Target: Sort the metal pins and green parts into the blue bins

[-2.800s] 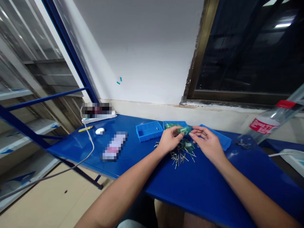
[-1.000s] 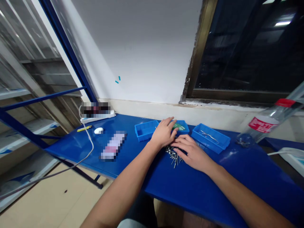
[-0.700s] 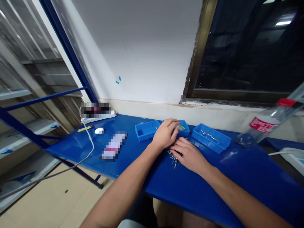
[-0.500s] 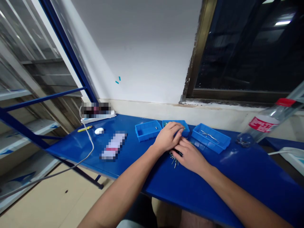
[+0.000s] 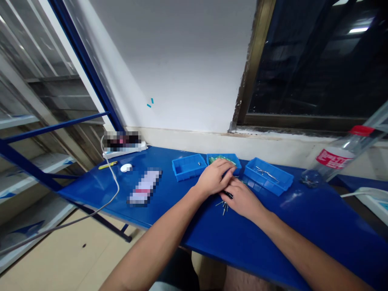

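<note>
My left hand [image 5: 216, 176] and my right hand [image 5: 243, 199] meet over the blue table, their fingers bent and close together. Whatever they pinch is hidden behind the fingers. Beneath and between them lies a small pile of thin metal pins [image 5: 224, 207], like rivets, partly covered by my right hand. Just behind my left hand stands the middle blue bin [image 5: 235, 158], holding small green pieces [image 5: 218, 159] that I cannot make out closely.
A left blue bin [image 5: 182, 177] contains one small metal piece. Tweezers-like metal tools [image 5: 266, 173] lie in the right blue bin [image 5: 283, 189]. Around them are a plastic bottle [image 5: 335, 157], a yellow cutter [image 5: 107, 165], a white mouse-like object [image 5: 126, 167], a blurred phone-shaped item [image 5: 145, 186] and a cable [image 5: 117, 178].
My left hand has dropped slightly, showing more green pieces in the middle bin. The right-hand fingers have shifted a little over the pins. The bins stay in place.
</note>
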A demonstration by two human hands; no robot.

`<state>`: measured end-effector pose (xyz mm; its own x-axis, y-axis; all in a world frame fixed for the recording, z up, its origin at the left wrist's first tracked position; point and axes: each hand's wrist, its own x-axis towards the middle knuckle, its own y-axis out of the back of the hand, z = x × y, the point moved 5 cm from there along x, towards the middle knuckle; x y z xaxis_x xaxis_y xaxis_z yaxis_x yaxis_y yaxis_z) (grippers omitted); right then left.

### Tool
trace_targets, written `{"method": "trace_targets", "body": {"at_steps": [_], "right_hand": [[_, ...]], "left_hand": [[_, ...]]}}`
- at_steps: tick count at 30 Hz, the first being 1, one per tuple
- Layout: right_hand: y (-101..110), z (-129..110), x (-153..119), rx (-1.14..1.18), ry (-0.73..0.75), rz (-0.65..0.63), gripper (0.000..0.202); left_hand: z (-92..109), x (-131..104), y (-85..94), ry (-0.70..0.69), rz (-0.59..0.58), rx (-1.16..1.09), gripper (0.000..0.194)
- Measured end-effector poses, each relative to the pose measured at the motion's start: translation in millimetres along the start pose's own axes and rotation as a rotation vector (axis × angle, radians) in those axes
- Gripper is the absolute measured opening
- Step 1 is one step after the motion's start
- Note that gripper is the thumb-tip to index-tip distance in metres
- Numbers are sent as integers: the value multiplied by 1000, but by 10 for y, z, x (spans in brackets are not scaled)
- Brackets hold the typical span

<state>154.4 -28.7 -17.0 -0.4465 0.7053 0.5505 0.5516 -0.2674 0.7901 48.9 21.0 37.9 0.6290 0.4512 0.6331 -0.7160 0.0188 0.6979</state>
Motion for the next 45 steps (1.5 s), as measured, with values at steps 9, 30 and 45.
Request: {"method": "trace_targets", "body": {"at_steps": [9,30,45], "right_hand": [[244,199,-10,210,-154,145,12],[331,657,-125,452,-452,407,32],[351,608,-126,431,-410,340,20]], "left_hand": [[-36,-3,99,102,120,-128,30],[-180,-48,-214,322,10,-355,26],[-193,-76,-222,448,-68,-321,34]]}}
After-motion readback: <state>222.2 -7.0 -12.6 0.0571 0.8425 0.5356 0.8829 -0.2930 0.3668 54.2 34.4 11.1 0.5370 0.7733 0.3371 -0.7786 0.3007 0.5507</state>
